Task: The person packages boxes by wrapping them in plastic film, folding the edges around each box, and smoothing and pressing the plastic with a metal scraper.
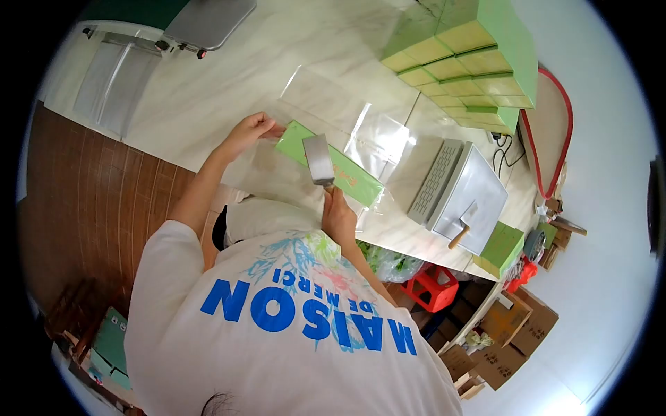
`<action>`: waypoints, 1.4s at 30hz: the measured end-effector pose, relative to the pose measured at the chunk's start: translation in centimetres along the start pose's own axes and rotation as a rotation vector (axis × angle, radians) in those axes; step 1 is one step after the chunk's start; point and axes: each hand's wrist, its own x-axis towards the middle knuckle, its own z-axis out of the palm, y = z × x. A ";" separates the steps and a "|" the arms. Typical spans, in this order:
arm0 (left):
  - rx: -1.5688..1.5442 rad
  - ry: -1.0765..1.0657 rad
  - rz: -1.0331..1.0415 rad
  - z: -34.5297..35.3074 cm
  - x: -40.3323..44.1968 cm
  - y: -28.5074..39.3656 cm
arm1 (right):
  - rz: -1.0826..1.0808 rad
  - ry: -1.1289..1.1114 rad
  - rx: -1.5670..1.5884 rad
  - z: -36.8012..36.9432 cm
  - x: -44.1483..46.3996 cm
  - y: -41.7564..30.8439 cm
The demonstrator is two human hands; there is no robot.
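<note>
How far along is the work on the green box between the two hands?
Partway, it seems. Done: the green box is laid out on clear film; whether the stacked green boxes are finished, I cannot tell. In hand: the right hand holds a flat-bladed tool over the box, the left hand by its end. Left: probably the film, which spreads loose beyond the box.

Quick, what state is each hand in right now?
Left hand: fingers curled near the green box's end; grip can't be told.
Right hand: closed around the handle of a metal scraper.
</note>
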 end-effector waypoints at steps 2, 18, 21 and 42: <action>0.006 0.000 -0.001 0.2 0.0 0.2 | -0.063 0.050 -0.013 1.2 1.1 -0.6; 0.019 0.040 -0.041 -0.5 0.7 -1.1 | -0.235 0.021 -0.011 4.3 7.7 -6.3; -0.012 0.057 -0.043 -0.1 0.2 -0.4 | -0.272 0.079 0.079 3.2 7.9 -5.7; -0.076 0.527 -0.019 -2.9 -1.1 -8.5 | 0.714 0.685 -0.582 -15.9 2.5 26.5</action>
